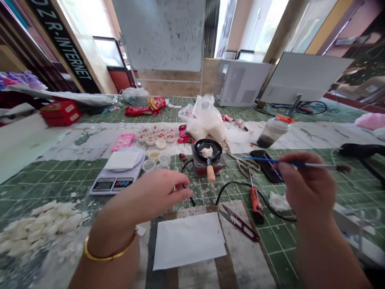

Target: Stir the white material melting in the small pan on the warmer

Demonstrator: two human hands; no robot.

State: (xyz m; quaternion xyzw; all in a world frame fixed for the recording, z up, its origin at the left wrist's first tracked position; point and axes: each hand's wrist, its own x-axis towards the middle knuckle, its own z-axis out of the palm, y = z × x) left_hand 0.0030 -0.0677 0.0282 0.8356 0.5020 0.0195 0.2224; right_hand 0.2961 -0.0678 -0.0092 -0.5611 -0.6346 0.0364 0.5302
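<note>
My right hand (306, 184) is closed around a thin paintbrush (323, 165), raised over the right side of the table. The brush's blue handle end points left and its brown bristles point right. My left hand (162, 192) hovers palm-down at centre left with its fingers loosely bent and apart, holding nothing. Just beyond it, a small black pan (200, 147) with a wooden handle rests on a little heater, with white flakes (207, 151) in it. Below the left hand, a white sheet of paper (189, 241) lies on a stained board (240, 265).
Thread snips (240, 224) and an orange-handled soldering iron (256, 205) lie at centre right, near scissors (245, 163) and a phone (267, 166). A kitchen scale (117, 176), several small cups (160, 143) and a pile of white flakes (42, 224) are left. A lidded shaker (272, 132) stands behind.
</note>
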